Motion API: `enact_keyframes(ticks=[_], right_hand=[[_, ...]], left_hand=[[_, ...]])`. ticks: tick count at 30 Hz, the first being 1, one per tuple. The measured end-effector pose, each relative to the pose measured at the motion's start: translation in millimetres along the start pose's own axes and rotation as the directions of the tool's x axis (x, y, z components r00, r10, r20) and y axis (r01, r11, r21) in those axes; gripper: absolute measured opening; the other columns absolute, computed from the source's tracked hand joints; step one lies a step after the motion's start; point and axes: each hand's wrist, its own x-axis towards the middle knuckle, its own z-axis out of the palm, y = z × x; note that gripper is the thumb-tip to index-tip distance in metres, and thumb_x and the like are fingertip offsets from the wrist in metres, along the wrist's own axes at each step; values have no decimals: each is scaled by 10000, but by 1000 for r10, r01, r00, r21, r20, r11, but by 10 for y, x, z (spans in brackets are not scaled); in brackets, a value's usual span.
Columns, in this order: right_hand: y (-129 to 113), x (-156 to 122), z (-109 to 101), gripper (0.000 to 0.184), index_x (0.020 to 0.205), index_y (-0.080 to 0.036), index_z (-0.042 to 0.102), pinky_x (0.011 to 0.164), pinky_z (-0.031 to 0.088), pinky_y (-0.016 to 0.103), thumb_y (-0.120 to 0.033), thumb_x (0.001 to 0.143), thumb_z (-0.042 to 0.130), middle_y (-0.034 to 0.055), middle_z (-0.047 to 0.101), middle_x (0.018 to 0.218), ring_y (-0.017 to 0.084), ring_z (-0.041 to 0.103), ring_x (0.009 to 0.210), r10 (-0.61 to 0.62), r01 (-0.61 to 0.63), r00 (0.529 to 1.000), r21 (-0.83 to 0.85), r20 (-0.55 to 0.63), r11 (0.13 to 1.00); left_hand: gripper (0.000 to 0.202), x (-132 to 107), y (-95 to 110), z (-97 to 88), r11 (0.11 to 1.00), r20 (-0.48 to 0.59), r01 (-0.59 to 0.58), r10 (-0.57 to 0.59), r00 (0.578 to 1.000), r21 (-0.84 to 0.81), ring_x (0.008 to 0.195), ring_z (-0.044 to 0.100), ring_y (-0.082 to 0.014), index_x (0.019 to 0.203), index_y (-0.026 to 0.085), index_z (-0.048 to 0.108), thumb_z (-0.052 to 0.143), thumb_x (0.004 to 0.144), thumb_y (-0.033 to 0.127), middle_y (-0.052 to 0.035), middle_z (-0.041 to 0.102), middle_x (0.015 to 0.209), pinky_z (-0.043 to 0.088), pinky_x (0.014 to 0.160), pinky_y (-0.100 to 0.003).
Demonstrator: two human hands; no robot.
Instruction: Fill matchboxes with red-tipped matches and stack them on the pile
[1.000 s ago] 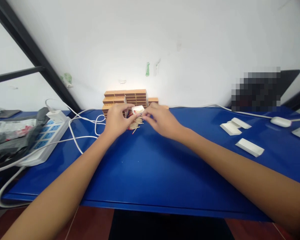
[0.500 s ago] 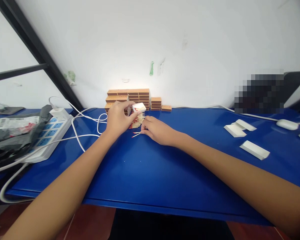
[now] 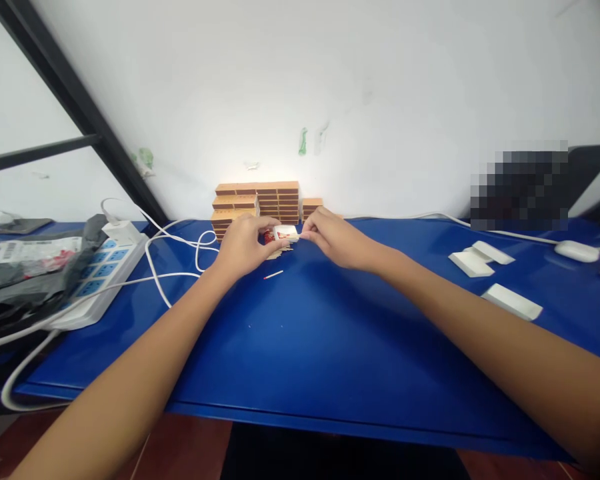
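My left hand [image 3: 245, 243] pinches a small white matchbox tray [image 3: 285, 233] near the back of the blue table [image 3: 330, 333]. My right hand [image 3: 333, 238] is closed at the tray's right end, fingertips touching it; what it holds, if anything, is hidden. A pile of red-tipped matches [image 3: 279, 248] lies under the tray. One loose match [image 3: 273, 274] lies on the table just in front of my left hand. Stacked orange matchboxes [image 3: 263, 199] stand against the wall behind both hands.
A white power strip [image 3: 97, 277] with white cables [image 3: 175, 260] and a grey plastic bag [image 3: 25, 273] lie at the left. White rectangular pieces [image 3: 511, 301] and a white device [image 3: 575, 250] sit at the right. A black metal frame [image 3: 80, 107] rises at the left.
My right hand rose from the table, where it was pinching at a match, to the tray's right end. One match stays on the table. My left hand lowered the tray slightly.
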Motion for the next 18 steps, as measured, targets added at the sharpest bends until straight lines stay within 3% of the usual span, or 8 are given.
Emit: enact_keyframes(ticks=[7,14,18], right_hand=[[46,-8,43,107,942,-184,643,880,463,386,-222,1019,578,103,626,1031,243,595,958,-14,12,1000,-64,-22,998],[-117,-45,115,89,950,-185,677,801,452,345,-205,1008,614,62,605,973,200,578,863,-52,62,982,49,-184,997],[-304,-108,265,43,991,-191,715,820,467,338,-218,960,725,71,630,1037,207,595,927,-102,98,994,104,35,990]], left_hand=[[420,-32,55,62,974,69,23,-8,998,-224,916,741,-244,1147,221,842,901,809,463,-65,834,1084,551,851,-359],[429,-3,21,29,975,-4,67,-69,998,-210,875,741,-240,1118,190,838,880,820,495,-73,833,1013,566,819,-352],[417,26,-52,-6,978,-85,84,-102,991,-192,826,740,-240,1131,175,823,863,835,467,-82,821,961,569,762,-349]])
